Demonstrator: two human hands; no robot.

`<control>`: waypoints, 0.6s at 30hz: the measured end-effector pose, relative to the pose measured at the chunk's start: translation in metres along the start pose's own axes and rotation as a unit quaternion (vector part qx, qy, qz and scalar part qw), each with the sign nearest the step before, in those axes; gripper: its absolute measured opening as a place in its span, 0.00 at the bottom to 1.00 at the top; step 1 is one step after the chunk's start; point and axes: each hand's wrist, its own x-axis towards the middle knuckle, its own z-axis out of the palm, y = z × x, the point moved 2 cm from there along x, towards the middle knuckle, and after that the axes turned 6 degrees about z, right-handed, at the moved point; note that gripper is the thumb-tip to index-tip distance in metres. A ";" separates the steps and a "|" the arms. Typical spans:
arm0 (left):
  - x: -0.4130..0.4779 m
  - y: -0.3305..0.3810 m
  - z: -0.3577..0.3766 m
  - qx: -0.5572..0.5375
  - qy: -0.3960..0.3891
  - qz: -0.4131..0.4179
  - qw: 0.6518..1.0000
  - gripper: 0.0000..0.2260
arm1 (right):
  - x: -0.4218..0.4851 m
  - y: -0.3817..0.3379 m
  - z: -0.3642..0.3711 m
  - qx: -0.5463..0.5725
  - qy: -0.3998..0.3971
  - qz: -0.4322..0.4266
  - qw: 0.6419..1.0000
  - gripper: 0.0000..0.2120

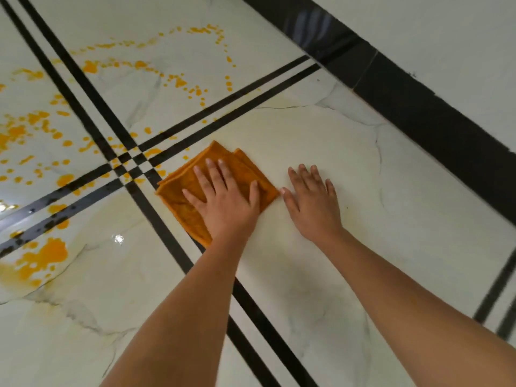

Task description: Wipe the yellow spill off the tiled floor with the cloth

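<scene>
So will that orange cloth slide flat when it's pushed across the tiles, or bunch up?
Probably soft and floppy: the cloth lies folded in layers with limp edges. Under the flat left hand it should slide fairly easily, since the tiled floor looks glossy. It may drag more once it soaks up the yellow spill.

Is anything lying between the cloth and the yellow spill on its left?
Nothing visible does. The left hand presses the orange cloth flat, and the yellow spill starts right at its left edge. The right hand rests on the tiled floor on the opposite side.
</scene>
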 end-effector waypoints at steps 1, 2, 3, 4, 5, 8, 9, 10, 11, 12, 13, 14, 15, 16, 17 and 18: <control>-0.012 -0.008 0.001 0.020 -0.011 0.052 0.998 0.35 | -0.002 0.002 0.002 -0.005 -0.004 -0.006 1.000 0.26; -0.017 -0.020 -0.001 0.050 -0.026 0.102 0.993 0.34 | -0.001 -0.001 0.003 -0.006 -0.003 -0.016 1.000 0.26; -0.016 -0.029 -0.004 0.071 -0.041 0.150 0.985 0.34 | -0.001 -0.001 0.002 -0.009 -0.002 -0.024 1.000 0.26; -0.007 -0.044 -0.011 0.084 -0.055 0.183 0.978 0.34 | -0.001 -0.008 0.002 -0.004 -0.004 -0.033 0.999 0.26; 0.003 -0.056 -0.017 0.090 -0.064 0.193 0.975 0.34 | 0.000 -0.014 0.002 0.002 -0.005 -0.041 0.999 0.26; 0.013 -0.082 -0.028 0.080 -0.045 0.131 0.987 0.33 | 0.004 -0.033 -0.001 0.012 -0.012 -0.068 0.998 0.26; 0.005 -0.085 -0.028 0.084 -0.043 0.136 0.986 0.33 | 0.006 -0.039 -0.003 0.008 -0.017 -0.079 0.997 0.26; -0.005 -0.088 -0.026 0.095 -0.052 0.160 0.981 0.33 | 0.008 -0.045 -0.003 0.001 -0.020 -0.090 0.996 0.26; -0.011 -0.094 -0.025 0.116 -0.065 0.188 0.973 0.33 | 0.012 -0.055 -0.003 -0.006 -0.021 -0.100 0.995 0.26; -0.009 -0.098 -0.026 0.123 -0.075 0.210 0.967 0.33 | 0.015 -0.059 -0.004 -0.011 -0.023 -0.103 0.994 0.26; 0.002 -0.105 -0.031 0.119 -0.078 0.208 0.968 0.33 | 0.017 -0.066 -0.004 -0.011 -0.025 -0.104 0.994 0.26; 0.017 -0.113 -0.037 0.107 -0.070 0.172 0.977 0.33 | 0.021 -0.074 -0.002 -0.011 -0.024 -0.103 0.994 0.26; 0.029 -0.119 -0.043 0.090 -0.047 0.119 0.988 0.33 | 0.026 -0.080 0.000 -0.010 -0.022 -0.102 0.995 0.26; 0.034 -0.124 -0.046 0.084 -0.033 0.085 0.992 0.33 | 0.031 -0.088 0.002 -0.010 -0.021 -0.102 0.995 0.27; 0.033 -0.128 -0.047 0.093 -0.035 0.097 0.990 0.33 | 0.035 -0.095 0.003 -0.011 -0.019 -0.104 0.994 0.27; 0.026 -0.130 -0.046 0.111 -0.047 0.155 0.981 0.33 | 0.039 -0.100 0.005 -0.010 -0.016 -0.103 0.994 0.27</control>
